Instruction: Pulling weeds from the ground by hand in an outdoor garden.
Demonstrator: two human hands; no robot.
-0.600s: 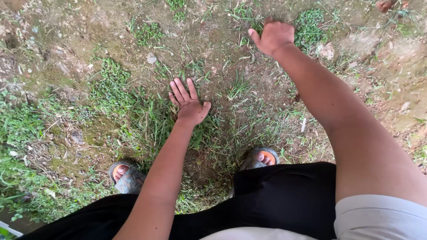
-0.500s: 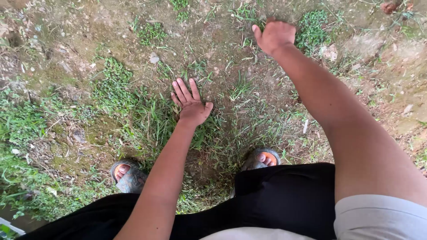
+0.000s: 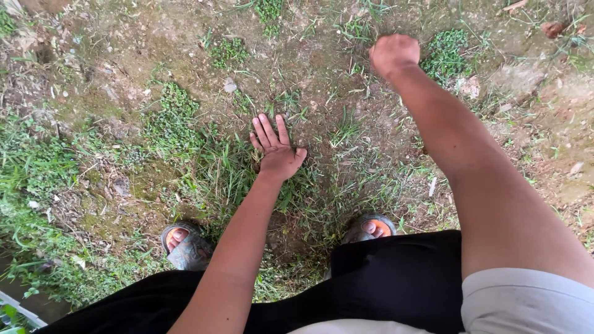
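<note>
My left hand (image 3: 277, 151) is held flat with its fingers spread, palm down over a tuft of long grass (image 3: 226, 170) just in front of my knees. It holds nothing. My right hand (image 3: 394, 54) reaches farther out on a straight arm, with the fingers curled under into a fist over bare brown soil (image 3: 322, 59). Nothing shows inside the fist. A patch of small-leaved green weeds (image 3: 447, 52) lies right beside it.
My feet in grey sandals, one on the left (image 3: 185, 246) and one on the right (image 3: 371, 227), stand on the grass, with black shorts below. A small pale stone (image 3: 230, 85) and a reddish stone (image 3: 550, 28) lie on the soil. Denser weeds (image 3: 37, 173) cover the left side.
My right hand has curled from a loose hand with the thumb out into a fist. The view has shifted slightly, so both hands sit a little lower and to the right.
</note>
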